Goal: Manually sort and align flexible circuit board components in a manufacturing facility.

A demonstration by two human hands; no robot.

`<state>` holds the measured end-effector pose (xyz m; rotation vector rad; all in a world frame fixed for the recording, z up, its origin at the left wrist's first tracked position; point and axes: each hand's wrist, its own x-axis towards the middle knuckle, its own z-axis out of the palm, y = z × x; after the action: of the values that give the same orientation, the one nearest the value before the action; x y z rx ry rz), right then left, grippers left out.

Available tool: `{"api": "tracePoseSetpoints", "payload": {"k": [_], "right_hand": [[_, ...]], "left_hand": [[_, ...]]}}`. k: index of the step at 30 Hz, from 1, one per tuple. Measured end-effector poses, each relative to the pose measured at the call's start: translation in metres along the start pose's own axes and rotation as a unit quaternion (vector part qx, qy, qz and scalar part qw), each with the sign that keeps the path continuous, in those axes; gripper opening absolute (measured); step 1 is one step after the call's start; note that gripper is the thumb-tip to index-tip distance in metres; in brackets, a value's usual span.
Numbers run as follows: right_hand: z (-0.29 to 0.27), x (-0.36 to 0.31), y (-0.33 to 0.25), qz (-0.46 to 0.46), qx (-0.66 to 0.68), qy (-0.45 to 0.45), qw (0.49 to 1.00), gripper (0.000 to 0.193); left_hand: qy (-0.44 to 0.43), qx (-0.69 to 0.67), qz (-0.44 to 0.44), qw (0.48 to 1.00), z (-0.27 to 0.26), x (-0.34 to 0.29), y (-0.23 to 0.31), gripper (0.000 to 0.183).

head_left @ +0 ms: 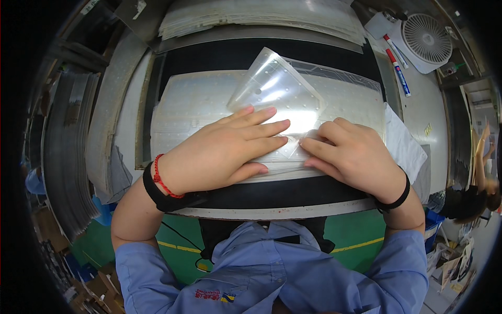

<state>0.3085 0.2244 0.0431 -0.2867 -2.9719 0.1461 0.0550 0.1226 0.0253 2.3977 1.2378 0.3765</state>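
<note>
A green floor (355,232) with yellow lines shows beyond the worktop's near edge. At the far right of the room, a person (473,201) in dark clothing is bent out of shape by the lens. The worktop (424,115) is pale and somewhat marked, with a black mat (272,193) covering its middle. Along the left, thin grey sheets stand in a tall, curving stack (65,152); a broad pile of pale sheets (261,17) lies at the far side.

On the mat rests a wide layered stack of silvery-grey sheets (191,99), its surface dotted and finely lined. A clear plastic piece (287,78) lies slantwise over the middle of this stack, one corner pointing away from the person. It is glossy, with a bright white glare, straight edges and small round spots along its margins; its near end is partly covered by the hands.

The left hand (219,146) is laid palm down, fingers spread over the piece's near left part. The right hand (350,152) is curled at its near right; whether it pinches the plastic, I cannot tell. A white fan (427,39) stands at the far right, near a red-capped marker (400,76).
</note>
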Motion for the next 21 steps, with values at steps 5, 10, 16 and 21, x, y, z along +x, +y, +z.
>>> {"api": "tracePoseSetpoints", "payload": {"k": [5, 10, 16, 21], "right_hand": [[-0.0002, -0.0001, 0.0003, 0.002, 0.004, 0.003, 1.000, 0.029], [-0.0013, -0.0019, 0.0036, 0.001, 0.011, 0.006, 1.000, 0.036], [-0.0005, 0.0020, 0.0006, 0.019, 0.029, -0.022, 0.999, 0.052], [-0.0015, 0.0029, -0.0005, 0.024, 0.027, -0.041, 0.999, 0.054]], "left_hand": [[0.000, 0.005, 0.004, 1.000, 0.0007, 0.0006, -0.0010, 0.052], [-0.001, 0.001, 0.001, 1.000, 0.0003, -0.0002, -0.0010, 0.052], [0.005, -0.003, 0.003, 1.000, 0.0020, 0.0000, -0.0017, 0.051], [0.010, -0.014, 0.000, 1.000, 0.0022, 0.0007, -0.0019, 0.049]]}}
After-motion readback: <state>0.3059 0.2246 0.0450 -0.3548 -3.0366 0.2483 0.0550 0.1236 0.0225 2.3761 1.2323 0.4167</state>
